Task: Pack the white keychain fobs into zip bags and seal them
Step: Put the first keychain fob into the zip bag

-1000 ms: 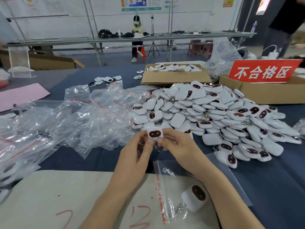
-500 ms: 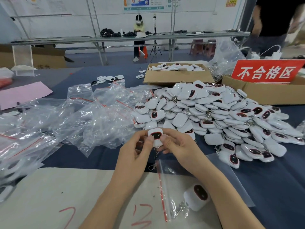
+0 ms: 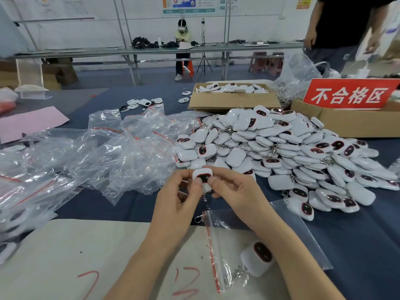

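Both hands hold one white keychain fob [image 3: 203, 176] with a dark red-rimmed face, above the table's near middle. My left hand [image 3: 179, 198] pinches its left side and my right hand [image 3: 233, 191] pinches its right side. Its metal chain and clasp [image 3: 200, 217] hang down below. Under my right forearm lies a clear zip bag [image 3: 216, 252] with a red seal strip, holding another fob [image 3: 258, 258]. A large heap of white fobs [image 3: 281, 152] spreads to the right.
A pile of empty clear zip bags [image 3: 108, 161] lies left. A cardboard box of fobs [image 3: 233, 98] and a second box with a red sign [image 3: 348, 96] stand behind the heap. A pale sheet [image 3: 65, 256] covers the near table. A person stands at far right.
The fob has turned from lying sideways to upright in my fingers and sits a little lower. Its chain now hangs down to the bag's mouth.
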Motion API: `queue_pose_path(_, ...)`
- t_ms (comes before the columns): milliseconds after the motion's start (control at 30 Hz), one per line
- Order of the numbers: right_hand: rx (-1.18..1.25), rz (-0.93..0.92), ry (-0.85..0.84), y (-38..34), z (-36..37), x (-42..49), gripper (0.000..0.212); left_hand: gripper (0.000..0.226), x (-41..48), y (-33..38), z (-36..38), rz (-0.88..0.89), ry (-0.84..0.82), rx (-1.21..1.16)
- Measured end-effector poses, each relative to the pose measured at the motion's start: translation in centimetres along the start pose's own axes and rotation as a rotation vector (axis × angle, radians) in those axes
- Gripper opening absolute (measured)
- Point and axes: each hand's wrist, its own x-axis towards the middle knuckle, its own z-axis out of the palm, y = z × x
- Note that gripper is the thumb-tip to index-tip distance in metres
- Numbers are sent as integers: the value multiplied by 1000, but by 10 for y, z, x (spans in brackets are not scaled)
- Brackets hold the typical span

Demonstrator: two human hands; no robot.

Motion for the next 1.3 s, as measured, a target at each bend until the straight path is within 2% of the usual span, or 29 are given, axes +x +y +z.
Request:
queue_pose_path(867,-9,-39,20,-4,3,-3,29,13,1,1,-1,-49,-32,-37)
queue_pose_path(1300,-26,-21,42,0,6,-1,21,12,1,1,-1,-60,-33,-36)
